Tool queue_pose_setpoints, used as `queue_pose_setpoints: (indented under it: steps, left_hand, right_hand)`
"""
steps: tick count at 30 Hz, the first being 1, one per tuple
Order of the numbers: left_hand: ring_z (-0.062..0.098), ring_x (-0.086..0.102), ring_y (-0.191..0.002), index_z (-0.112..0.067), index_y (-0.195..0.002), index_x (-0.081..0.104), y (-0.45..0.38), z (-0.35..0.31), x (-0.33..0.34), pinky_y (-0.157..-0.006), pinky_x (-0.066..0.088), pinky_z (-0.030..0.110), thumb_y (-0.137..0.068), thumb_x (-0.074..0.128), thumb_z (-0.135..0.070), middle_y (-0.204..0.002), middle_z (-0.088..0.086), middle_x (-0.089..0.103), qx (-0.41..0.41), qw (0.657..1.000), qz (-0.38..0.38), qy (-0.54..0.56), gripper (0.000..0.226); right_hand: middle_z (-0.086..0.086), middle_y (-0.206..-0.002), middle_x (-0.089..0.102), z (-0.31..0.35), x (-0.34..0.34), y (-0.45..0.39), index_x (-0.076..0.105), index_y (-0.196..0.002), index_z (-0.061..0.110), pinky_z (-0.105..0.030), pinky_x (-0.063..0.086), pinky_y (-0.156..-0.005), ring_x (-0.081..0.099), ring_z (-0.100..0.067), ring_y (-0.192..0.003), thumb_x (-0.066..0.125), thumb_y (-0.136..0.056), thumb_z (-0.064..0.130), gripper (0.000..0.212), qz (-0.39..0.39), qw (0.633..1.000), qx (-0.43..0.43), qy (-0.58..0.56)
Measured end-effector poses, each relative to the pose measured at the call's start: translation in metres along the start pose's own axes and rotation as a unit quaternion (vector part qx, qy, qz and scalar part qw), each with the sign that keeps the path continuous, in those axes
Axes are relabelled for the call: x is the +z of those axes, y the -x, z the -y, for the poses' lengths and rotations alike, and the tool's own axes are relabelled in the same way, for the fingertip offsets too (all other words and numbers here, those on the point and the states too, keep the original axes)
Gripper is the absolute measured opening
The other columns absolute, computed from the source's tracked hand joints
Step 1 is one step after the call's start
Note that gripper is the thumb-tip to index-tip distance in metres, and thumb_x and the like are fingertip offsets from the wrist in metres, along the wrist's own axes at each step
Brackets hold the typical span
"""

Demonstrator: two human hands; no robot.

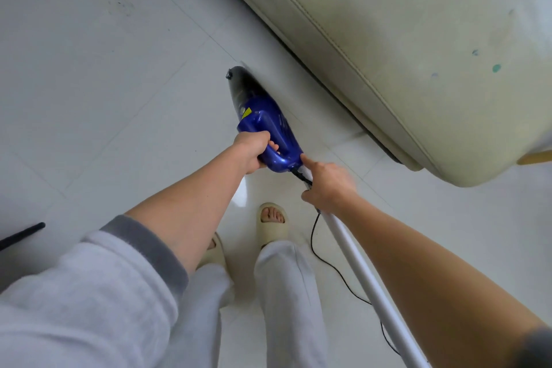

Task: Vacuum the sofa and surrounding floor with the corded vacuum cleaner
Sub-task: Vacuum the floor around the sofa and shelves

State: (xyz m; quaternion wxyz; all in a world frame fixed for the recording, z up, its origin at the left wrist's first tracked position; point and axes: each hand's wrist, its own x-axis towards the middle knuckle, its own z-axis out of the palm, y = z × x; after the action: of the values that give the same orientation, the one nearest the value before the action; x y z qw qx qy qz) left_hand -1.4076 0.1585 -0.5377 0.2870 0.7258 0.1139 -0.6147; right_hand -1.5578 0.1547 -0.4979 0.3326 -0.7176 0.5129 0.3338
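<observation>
- The left hand (253,153) was curled tight around the loop handle of the blue vacuum cleaner (265,131), fingers tucked through the handle opening.
- The vacuum's dark nozzle end pointed away from that hand, its tip low over the pale tiled floor (89,84).
- The right hand (327,185) was wrapped around the white tube (361,272) just behind the vacuum's rear end, with the index finger stretched out and touching the blue body.
- The tube ran back from the right hand, under the right forearm, toward the lower edge of the view.
- A thin black cord (331,263) left the vacuum's rear beside the right hand and trailed over the floor below it.
- The cream sofa (403,54) stood beyond and to the right of both hands, apart from the vacuum.
- Two feet in beige slippers (272,222) stood on the floor beneath the hands.
</observation>
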Motion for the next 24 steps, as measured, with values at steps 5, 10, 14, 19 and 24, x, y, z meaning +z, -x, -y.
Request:
queue_pose_setpoints:
  steps: [5, 10, 14, 19, 24]
  left_hand:
    - [0.013, 0.053, -0.062, -0.009, -0.078, 0.051, 0.007, 0.004, -0.003, -0.072, 0.052, 0.033, -0.096, 0.045, -0.006, -0.067, 0.002, 0.053, 0.02, 0.997, 0.032, -0.074, 0.019]
    - [0.013, 0.052, -0.061, -0.009, -0.076, 0.05, 0.008, 0.011, -0.003, -0.077, 0.051, 0.033, -0.095, 0.043, -0.005, -0.066, 0.003, 0.052, 0.028, 0.986, 0.064, -0.151, 0.022]
    - [0.013, 0.052, -0.061, -0.009, -0.077, 0.05, 0.008, 0.029, -0.004, -0.067, 0.051, 0.031, -0.096, 0.043, -0.005, -0.066, 0.003, 0.051, 0.02, 0.98, 0.089, -0.176, 0.02]
    - [0.014, 0.051, -0.06, -0.009, -0.077, 0.049, 0.008, 0.05, -0.017, -0.061, 0.049, 0.029, -0.096, 0.042, -0.005, -0.067, 0.003, 0.051, 0.007, 0.975, 0.114, -0.19, 0.021]
    - [0.013, 0.051, -0.06, -0.009, -0.078, 0.049, 0.003, 0.049, -0.041, -0.06, 0.048, 0.028, -0.096, 0.043, -0.006, -0.068, 0.003, 0.05, 0.004, 0.974, 0.121, -0.19, 0.019]
  right_hand:
    - [-0.006, -0.1, 0.062, 0.01, 0.023, 0.021, 0.018, -0.152, 0.031, -0.032, 0.052, -0.067, 0.061, -0.024, -0.087, 0.061, -0.081, 0.014, 0.084, -0.012, 0.999, 0.031, -0.034]
    - [-0.005, -0.091, 0.057, 0.023, 0.047, 0.038, 0.025, -0.147, 0.03, -0.032, 0.046, -0.062, 0.058, -0.026, -0.083, 0.065, -0.078, 0.018, 0.081, -0.011, 0.99, 0.081, -0.111]
    - [-0.003, -0.085, 0.054, 0.025, 0.064, 0.05, 0.03, -0.142, 0.027, -0.033, 0.046, -0.062, 0.055, -0.025, -0.079, 0.068, -0.078, 0.024, 0.074, -0.02, 0.986, 0.108, -0.127]
    - [-0.004, -0.089, 0.054, 0.033, 0.084, 0.067, 0.03, -0.142, 0.023, -0.035, 0.049, -0.067, 0.059, -0.028, -0.088, 0.06, -0.085, 0.024, 0.065, -0.038, 0.985, 0.124, -0.118]
    - [-0.002, -0.083, 0.054, 0.058, 0.099, 0.065, 0.032, -0.137, 0.023, -0.031, 0.042, -0.06, 0.054, -0.025, -0.077, 0.055, -0.083, 0.013, 0.06, -0.056, 0.984, 0.129, -0.106]
